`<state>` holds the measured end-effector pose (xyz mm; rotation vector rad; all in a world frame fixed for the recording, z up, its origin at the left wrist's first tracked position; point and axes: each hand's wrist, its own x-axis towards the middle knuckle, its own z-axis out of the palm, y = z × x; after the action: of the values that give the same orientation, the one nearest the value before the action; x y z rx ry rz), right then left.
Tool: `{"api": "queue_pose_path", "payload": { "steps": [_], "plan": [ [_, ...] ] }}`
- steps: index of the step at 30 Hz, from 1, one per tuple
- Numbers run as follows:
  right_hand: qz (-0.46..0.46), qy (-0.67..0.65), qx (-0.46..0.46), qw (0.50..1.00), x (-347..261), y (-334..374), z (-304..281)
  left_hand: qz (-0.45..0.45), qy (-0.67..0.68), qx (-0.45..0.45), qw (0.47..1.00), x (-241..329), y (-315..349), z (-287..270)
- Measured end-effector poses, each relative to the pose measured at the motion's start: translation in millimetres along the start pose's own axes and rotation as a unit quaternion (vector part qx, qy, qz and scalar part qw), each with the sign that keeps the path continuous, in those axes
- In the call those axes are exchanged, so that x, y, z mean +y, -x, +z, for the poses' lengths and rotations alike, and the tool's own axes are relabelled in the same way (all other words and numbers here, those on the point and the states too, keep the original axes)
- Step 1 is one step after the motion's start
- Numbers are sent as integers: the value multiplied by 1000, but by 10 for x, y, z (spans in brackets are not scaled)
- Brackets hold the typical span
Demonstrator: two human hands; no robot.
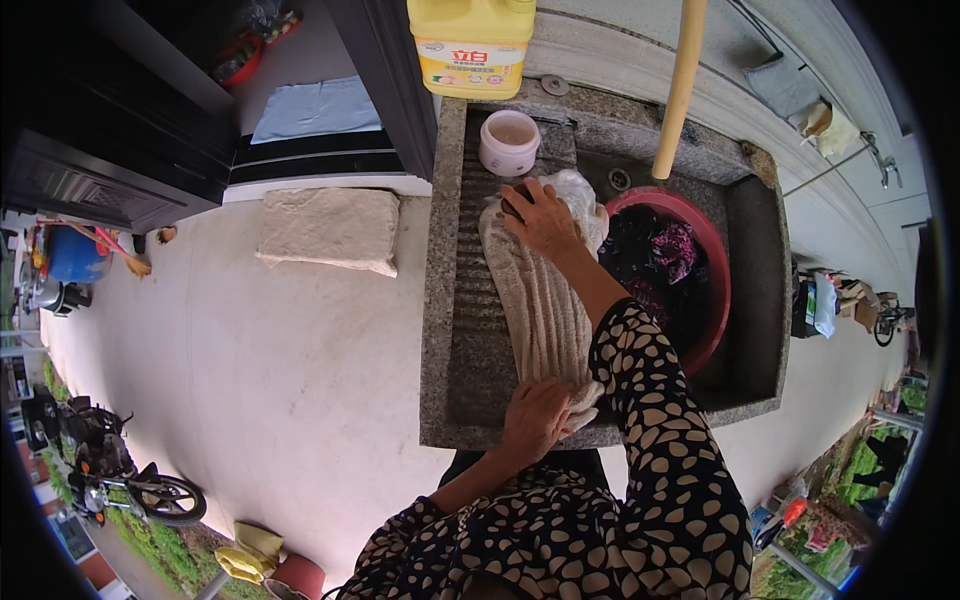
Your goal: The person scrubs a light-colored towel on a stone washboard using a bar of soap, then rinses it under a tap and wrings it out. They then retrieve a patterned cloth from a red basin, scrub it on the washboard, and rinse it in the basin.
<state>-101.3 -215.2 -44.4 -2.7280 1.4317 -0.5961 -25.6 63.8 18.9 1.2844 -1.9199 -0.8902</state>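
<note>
A long beige ribbed cloth (535, 310), like a towel, lies stretched over the ridged washboard side of a stone sink (437, 330). At its near end my left hand (535, 418) is closed on the bunched fabric. My right hand (550, 228) rests on the far part of the cloth, its fingers curled round a dark brown rounded object (516, 203) whose kind is mostly hidden. Whitish wet fabric (577, 192) bunches beside that hand. In the basin to the right stands a red tub (715, 255) with dark water and dark and pink patterned clothes (675, 250).
A pale pink jar (509, 142) sits on the sink's far left corner, below a yellow detergent jug (472, 50). A wooden pole (680, 90) reaches down over the basin. Left on the floor lies a beige mat (330, 228) by a dark doorway; a motorcycle (115, 465) stands farther off.
</note>
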Motion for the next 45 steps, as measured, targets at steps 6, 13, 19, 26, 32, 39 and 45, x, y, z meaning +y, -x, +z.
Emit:
{"api": "queue_pose_path", "payload": {
  "steps": [6, 13, 19, 26, 32, 39, 45],
  "plan": [
    [-160, -85, -57, 982, -712, 1256, -754, -17, -94, 1, 995, -129, 49, -419],
    [229, -88, 78, 966, 647, 725, -270, -39, -79, -38, 995, -37, 53, -405],
    [522, -418, 262, 696, 1938, 1613, -1288, -79, -116, -30, 990, -32, 110, -394],
    [425, -540, 321, 651, 1914, 1556, -2126, -189, 6, -83, 979, 94, -220, -527],
    [394, -260, 153, 868, 1020, 1429, -270, -144, -179, 26, 973, -25, -662, -138],
    [270, -184, -182, 927, 1327, 1964, 252, -177, -264, 3, 948, 45, -875, 11],
    [165, -346, -9, 924, 661, 1404, -761, -207, -251, 13, 946, -23, -739, 126]
  ]
}}
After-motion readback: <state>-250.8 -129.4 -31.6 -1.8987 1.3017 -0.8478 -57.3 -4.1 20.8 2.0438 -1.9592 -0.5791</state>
